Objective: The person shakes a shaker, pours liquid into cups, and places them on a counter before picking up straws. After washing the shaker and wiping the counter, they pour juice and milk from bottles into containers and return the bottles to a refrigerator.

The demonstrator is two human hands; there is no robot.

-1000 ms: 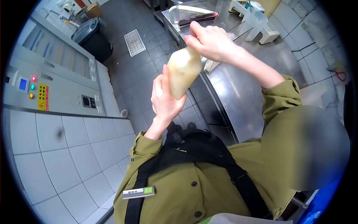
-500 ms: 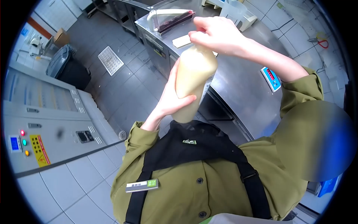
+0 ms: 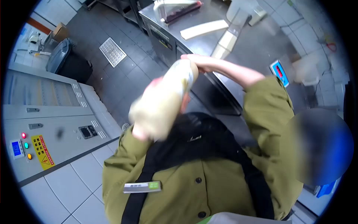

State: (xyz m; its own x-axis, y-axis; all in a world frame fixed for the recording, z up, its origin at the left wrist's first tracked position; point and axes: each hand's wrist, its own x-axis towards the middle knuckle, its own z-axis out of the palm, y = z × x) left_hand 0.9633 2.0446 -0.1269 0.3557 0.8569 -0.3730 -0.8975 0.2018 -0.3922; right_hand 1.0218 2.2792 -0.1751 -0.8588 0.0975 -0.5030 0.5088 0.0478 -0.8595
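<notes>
A large bottle of cream-coloured liquid [image 3: 160, 99] is held tilted in front of my chest, smeared by motion. Its far end points up and to the right, towards the steel counter, and a label shows near that end. My left hand [image 3: 152, 86] is wrapped round the body from behind, mostly hidden by the bottle. Against the upper end is my right hand [image 3: 199, 62], its fingers bent over that end and partly hidden. I cannot make out a cap.
Beyond the bottle is a steel counter [image 3: 257, 48] with pale strips [image 3: 204, 30], a clear jug [image 3: 238, 11] and a blue digital scale [image 3: 279, 73]. A dark bin [image 3: 71, 67] stands on the tiled floor. A control cabinet [image 3: 67, 127] lies to the left.
The bottle has gone from nearly upright to strongly tilted, lower and further left. My right hand has come down with it, from above its top to against its upper end.
</notes>
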